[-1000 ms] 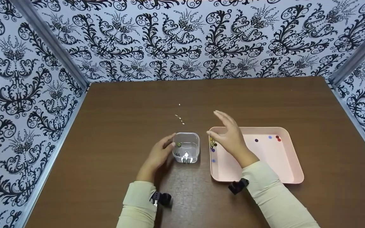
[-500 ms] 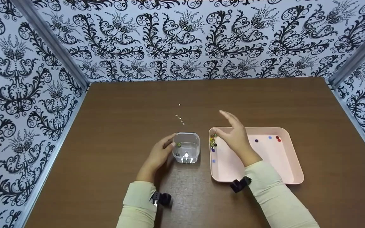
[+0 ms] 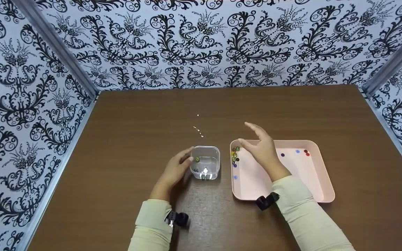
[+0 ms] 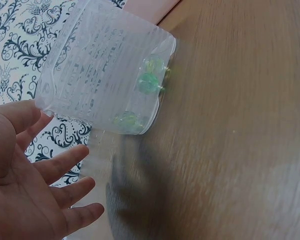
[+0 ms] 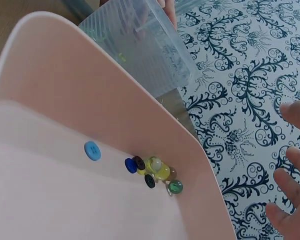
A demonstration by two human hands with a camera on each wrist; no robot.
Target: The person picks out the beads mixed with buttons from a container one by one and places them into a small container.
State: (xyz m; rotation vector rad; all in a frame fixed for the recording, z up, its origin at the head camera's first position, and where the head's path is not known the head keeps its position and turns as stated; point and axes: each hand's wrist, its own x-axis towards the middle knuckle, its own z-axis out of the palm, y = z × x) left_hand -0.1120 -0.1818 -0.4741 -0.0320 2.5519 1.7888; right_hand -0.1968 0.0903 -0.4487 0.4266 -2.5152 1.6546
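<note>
My left hand (image 3: 176,169) touches the left wall of a clear plastic container (image 3: 217,158), thumb and forefinger at its rim, the other fingers spread loosely. Several green and yellowish glass marbles lie at the bottom of the container; a green marble (image 4: 148,83) shows in the left wrist view. My right hand (image 3: 262,150) hovers over the far left part of a pink tray (image 3: 326,184), fingers extended and thumb apart, holding nothing. Yellow and green marbles and dark buttons cluster in the tray's left corner, among them a green marble (image 5: 175,186) and a black button (image 5: 149,181).
Elsewhere in the tray lie a light blue button (image 5: 92,150), a dark button (image 3: 282,154) and two red buttons (image 3: 306,152). The tray stands right of the container on a brown wooden table (image 3: 134,122). Patterned walls (image 3: 201,42) enclose the table's back and sides.
My right hand has drifted right, from the tray's left rim to further over the tray, uncovering the marbles in the far left corner. The left hand and container have stayed put.
</note>
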